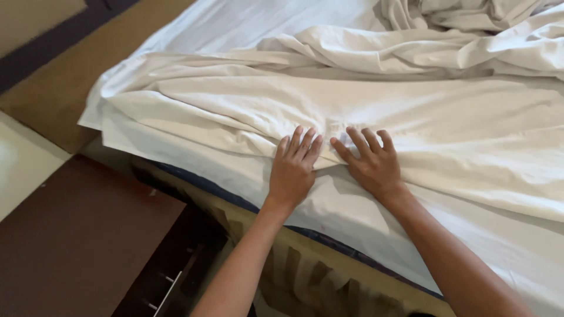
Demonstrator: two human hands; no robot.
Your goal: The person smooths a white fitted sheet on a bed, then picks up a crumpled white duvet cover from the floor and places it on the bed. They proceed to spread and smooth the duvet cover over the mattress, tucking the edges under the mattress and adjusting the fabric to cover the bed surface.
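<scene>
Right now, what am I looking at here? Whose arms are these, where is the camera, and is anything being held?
There is no machine here: these are a person's two bare arms, filmed by a camera worn on their head that looks down. The left hand and the right hand lie flat, fingers spread, side by side on a crumpled white sheet at the edge of a bed. Neither hand closes on anything; both press on the cloth. More bunched white bedding lies further back. A dark brown bedside cabinet stands beside the bed, lower left.
</scene>
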